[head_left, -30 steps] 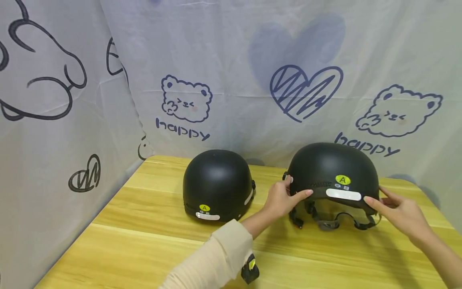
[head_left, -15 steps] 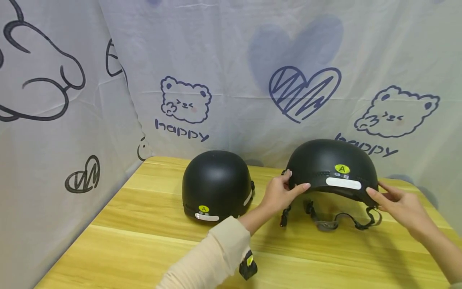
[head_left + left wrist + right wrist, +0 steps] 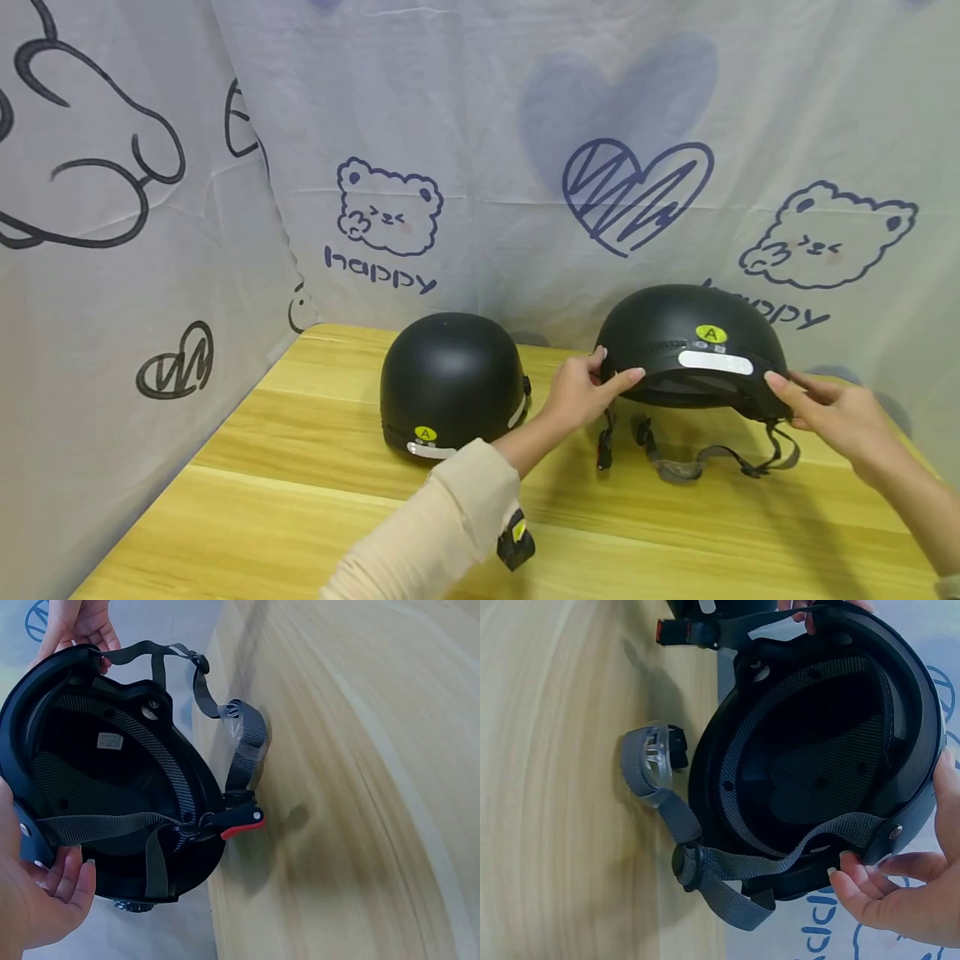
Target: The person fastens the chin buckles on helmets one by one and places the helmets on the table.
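Note:
Both hands hold a black helmet (image 3: 675, 321) at the right of the table, its near rim tilted up and its hollow underside facing me. My left hand (image 3: 581, 390) grips the left side of its rim, thumb along the front edge. On the other side my right hand (image 3: 843, 417) pinches the rim, thumb outside and fingers under it. In the left wrist view the dark padded lining (image 3: 97, 765) shows. Grey chin straps (image 3: 735, 866) hang down, one with a black and red buckle (image 3: 241, 822). A yellow "A" sticker and a white strip mark the shell.
A second black helmet (image 3: 450, 383) stands upright on the wooden table (image 3: 300, 500), left of the held one. A small black item with a yellow mark (image 3: 516, 540) is by the left sleeve. Printed cloth (image 3: 495, 250) hangs behind the table.
The near rim of the right helmet has risen and tilted upward, showing more of its underside. Both hands have moved up slightly with it. The left helmet stays put.

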### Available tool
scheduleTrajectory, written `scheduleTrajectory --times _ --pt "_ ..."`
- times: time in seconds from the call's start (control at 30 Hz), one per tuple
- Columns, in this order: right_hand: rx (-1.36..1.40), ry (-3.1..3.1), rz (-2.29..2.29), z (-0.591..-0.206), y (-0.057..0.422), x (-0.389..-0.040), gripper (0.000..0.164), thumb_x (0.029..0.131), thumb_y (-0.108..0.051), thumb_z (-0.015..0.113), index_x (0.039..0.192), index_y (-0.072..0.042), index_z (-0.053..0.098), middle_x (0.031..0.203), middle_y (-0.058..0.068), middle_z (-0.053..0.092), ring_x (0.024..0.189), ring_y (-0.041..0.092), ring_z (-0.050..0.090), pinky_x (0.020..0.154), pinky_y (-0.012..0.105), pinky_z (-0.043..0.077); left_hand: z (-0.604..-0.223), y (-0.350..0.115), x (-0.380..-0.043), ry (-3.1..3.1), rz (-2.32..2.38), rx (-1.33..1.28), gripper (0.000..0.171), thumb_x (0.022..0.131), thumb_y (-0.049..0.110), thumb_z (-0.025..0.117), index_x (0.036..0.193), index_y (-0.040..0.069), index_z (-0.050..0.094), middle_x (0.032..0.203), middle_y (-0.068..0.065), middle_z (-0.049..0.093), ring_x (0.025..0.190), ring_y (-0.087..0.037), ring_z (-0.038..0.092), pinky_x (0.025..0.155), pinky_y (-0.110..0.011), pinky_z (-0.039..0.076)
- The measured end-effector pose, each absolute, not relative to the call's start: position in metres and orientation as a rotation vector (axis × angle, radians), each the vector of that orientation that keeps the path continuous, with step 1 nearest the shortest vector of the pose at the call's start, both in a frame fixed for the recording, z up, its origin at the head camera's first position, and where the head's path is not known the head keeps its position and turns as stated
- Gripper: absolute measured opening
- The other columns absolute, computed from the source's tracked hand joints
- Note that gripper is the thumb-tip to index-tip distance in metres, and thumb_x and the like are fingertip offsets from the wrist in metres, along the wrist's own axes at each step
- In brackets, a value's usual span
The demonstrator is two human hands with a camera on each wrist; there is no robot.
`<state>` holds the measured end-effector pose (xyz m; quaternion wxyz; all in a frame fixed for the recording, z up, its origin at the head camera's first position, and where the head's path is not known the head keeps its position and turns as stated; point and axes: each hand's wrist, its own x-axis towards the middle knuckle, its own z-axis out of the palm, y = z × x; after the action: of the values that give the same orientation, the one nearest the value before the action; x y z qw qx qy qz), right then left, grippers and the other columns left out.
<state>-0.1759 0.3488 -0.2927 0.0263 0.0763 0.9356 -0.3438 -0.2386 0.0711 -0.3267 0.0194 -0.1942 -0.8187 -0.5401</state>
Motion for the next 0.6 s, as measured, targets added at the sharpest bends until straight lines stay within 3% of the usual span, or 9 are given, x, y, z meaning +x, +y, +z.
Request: scheduleTrajectory --times 0.13,0.2,0.37,0.43,0.53,0.6 --pt "0.251 2.864 -1.073 -0.287 0.348 -0.178 0.083 0.095 -0.054 0.033 0.140 0.014 0.015 0.134 0.046 0.019 0.101 0.048 0.059 0.091 0.071 0.030 -0.322 0.071 -0.240 -2.540 -1.694 -0.586 0.053 0.086 0.038 0.065 0.121 0.000 0.059 0.057 -0.002 0.049 0.038 -0.008 0.016 0.039 -0.019 0.018" --pt "0.262 2.864 -1.079 -0.285 0.348 -0.178 0.084 0.095 -0.054 0.033 0.140 0.014 0.016 0.134 0.046 0.021 0.100 0.047 0.059 0.091 0.071 0.029 -0.319 0.070 -0.240 -2.535 -1.712 -0.580 0.058 0.086 0.039 0.064 0.127 0.000 0.054 0.049 -0.001 0.045 0.037 -0.008 0.016 0.038 -0.019 0.018" --pt "0.277 2.875 -1.071 -0.280 0.348 -0.178 0.084 0.095 -0.055 0.032 0.138 0.017 0.020 0.132 0.043 0.029 0.093 0.041 0.065 0.091 0.070 0.030 -0.315 0.069 -0.242 -2.510 -1.732 -0.584 0.056 0.086 0.040 0.063 0.125 0.000 0.055 0.040 0.001 0.038 0.036 -0.009 0.015 0.038 -0.020 0.017" --pt "0.273 2.874 -1.092 -0.280 0.348 -0.178 0.084 0.095 -0.054 0.033 0.137 0.019 0.021 0.130 0.043 0.034 0.083 0.030 0.069 0.091 0.068 0.032 -0.313 0.069 -0.242 -2.510 -1.722 -0.579 0.054 0.086 0.041 0.063 0.122 0.001 0.059 0.041 0.000 0.040 0.037 -0.009 0.016 0.038 -0.020 0.017" --pt "0.264 2.878 -1.114 -0.280 0.350 -0.179 0.084 0.096 -0.052 0.033 0.134 0.022 0.023 0.124 0.044 0.042 0.071 0.011 0.068 0.092 0.062 0.034 -0.311 0.069 -0.242 -2.514 -1.700 -0.572 0.046 0.085 0.043 0.063 0.098 0.000 0.071 0.046 -0.002 0.045 0.037 -0.009 0.016 0.038 -0.020 0.017" --pt "0.257 2.876 -1.139 -0.280 0.351 -0.179 0.084 0.096 -0.051 0.033 0.133 0.023 0.024 0.120 0.044 0.046 0.066 0.000 0.063 0.092 0.061 0.036 -0.309 0.070 -0.242 -2.515 -1.687 -0.573 0.046 0.085 0.044 0.063 0.081 -0.001 0.071 0.050 -0.003 0.048 0.037 -0.010 0.016 0.037 -0.020 0.016"
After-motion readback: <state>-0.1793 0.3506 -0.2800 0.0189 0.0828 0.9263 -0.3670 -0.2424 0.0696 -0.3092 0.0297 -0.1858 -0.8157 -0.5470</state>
